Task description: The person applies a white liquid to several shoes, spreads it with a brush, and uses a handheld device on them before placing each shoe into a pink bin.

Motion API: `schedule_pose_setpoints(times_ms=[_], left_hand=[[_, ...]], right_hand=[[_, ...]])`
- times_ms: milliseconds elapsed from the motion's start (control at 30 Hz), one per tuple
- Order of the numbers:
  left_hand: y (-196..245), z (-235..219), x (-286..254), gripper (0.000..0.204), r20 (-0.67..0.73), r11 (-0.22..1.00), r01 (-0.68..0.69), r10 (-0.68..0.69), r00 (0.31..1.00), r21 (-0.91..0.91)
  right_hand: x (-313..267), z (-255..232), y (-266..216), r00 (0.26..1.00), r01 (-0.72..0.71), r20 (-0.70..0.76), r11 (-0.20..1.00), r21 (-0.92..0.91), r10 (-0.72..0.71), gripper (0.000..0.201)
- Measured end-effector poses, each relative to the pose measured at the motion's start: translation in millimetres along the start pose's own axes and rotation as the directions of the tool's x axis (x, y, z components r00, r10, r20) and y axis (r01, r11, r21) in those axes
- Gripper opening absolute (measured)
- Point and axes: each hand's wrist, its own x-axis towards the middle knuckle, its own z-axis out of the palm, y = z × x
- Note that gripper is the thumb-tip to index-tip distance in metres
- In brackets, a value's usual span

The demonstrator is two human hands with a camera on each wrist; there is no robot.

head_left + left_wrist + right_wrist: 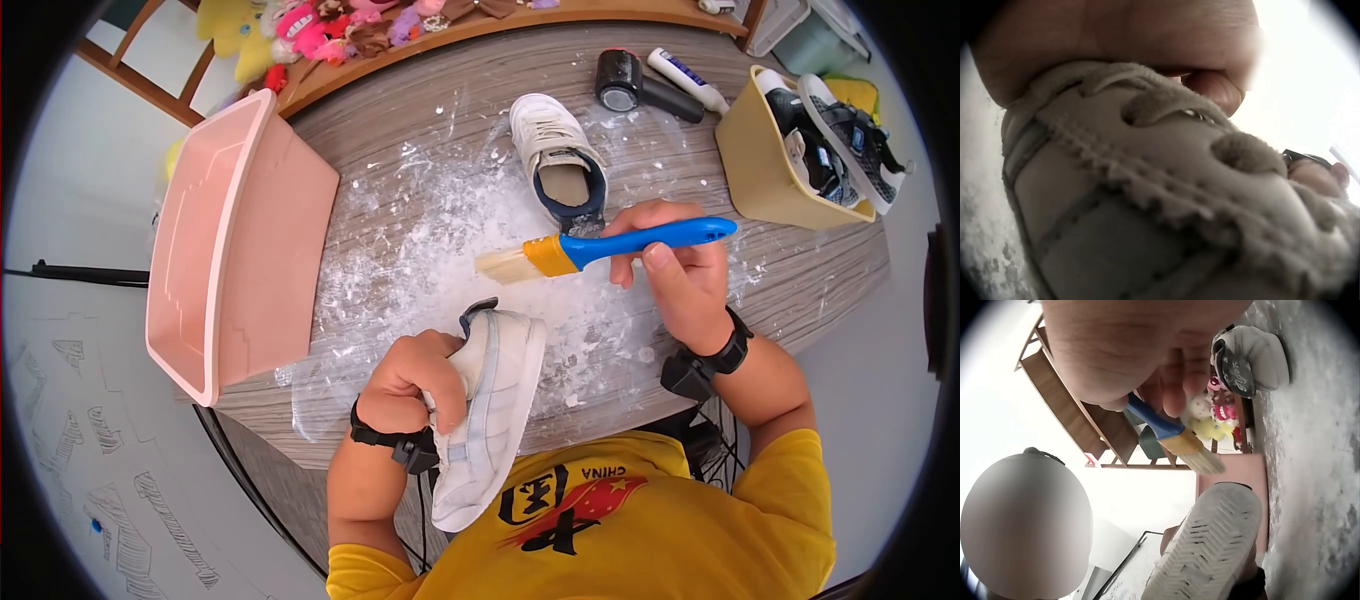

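My left hand point(418, 382) grips a white sneaker point(492, 420) near the front edge of the table, its heel pointing away from me. The left wrist view shows the sneaker's laces point(1169, 103) and stitched side up close, with the palm over them. In my right hand point(688, 285) is a paintbrush with a blue handle point(650, 238), pinched between thumb and fingers. The pale bristles point(505, 264) point left, above the sneaker's heel and apart from it. The treaded sole point(1210, 544) faces the right wrist camera. A second white sneaker point(552, 125) stands farther back on the table.
White powdery smears cover the wood-grain table point(400, 230). A pink bin point(265, 250) stands at left; a yellow bin point(750, 160) holding shoes stands at right. A black handheld device point(645, 88) and a white tube point(687, 80) lie at the back, before a shelf with plush toys point(300, 30).
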Motion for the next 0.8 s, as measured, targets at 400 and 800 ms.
schedule_pose_setpoints(times_ms=[400,800], left_hand=[[5,0,0,0.015,-0.001,1.0,-0.002,0.002,1.0,-0.006],[8,3,2,0.016,0.032,1.0,0.006,-0.006,0.999,-0.007]], right_hand=[[-2,6,-3,0.98,-0.187,0.043,0.973,-0.135,0.195,0.02],[-1,7,-1,0.902,-0.425,0.049,0.903,-0.053,0.428,0.021]])
